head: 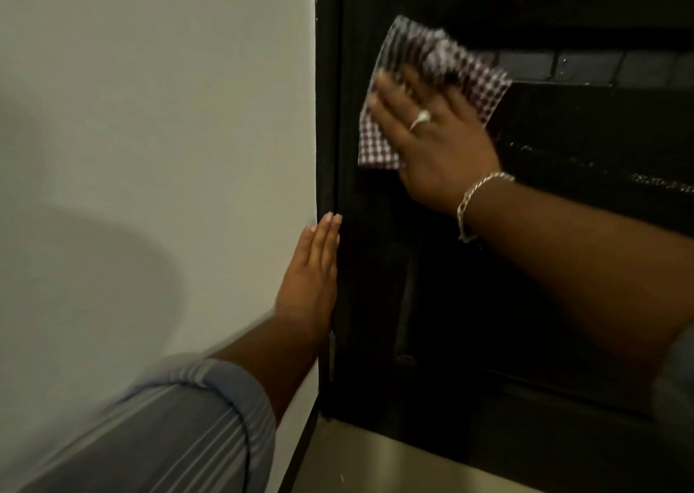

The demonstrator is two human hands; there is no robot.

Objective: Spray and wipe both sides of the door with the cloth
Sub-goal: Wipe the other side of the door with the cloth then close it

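I see the door [525, 267], dark and panelled, filling the right half of the head view, its left edge meeting a dark frame [327, 117]. The cloth [379, 143], checked in maroon and white and partly folded, lies flat against the door's upper left area, near the frame. My right hand [435, 132] presses the cloth to the door with fingers straight and spread; this grip is apart, clamped on nothing, and the cloth is pinned under the palm and fingers. A ring [420, 119] sits on one finger and a chain bracelet [471, 203] circles the wrist.

My left hand [311, 278] rests lower down, flat against the pale wall [150, 117] just beside the frame, fingers straight and together, their tips reaching the frame's edge; this grip too is apart and holds nothing. A striped, light-blue sleeve [180, 428] covers the left forearm up to above the wrist. A pale strip of floor [394, 462] shows beneath the door's lower edge. A soft shadow [112, 267] falls on the wall to the left.
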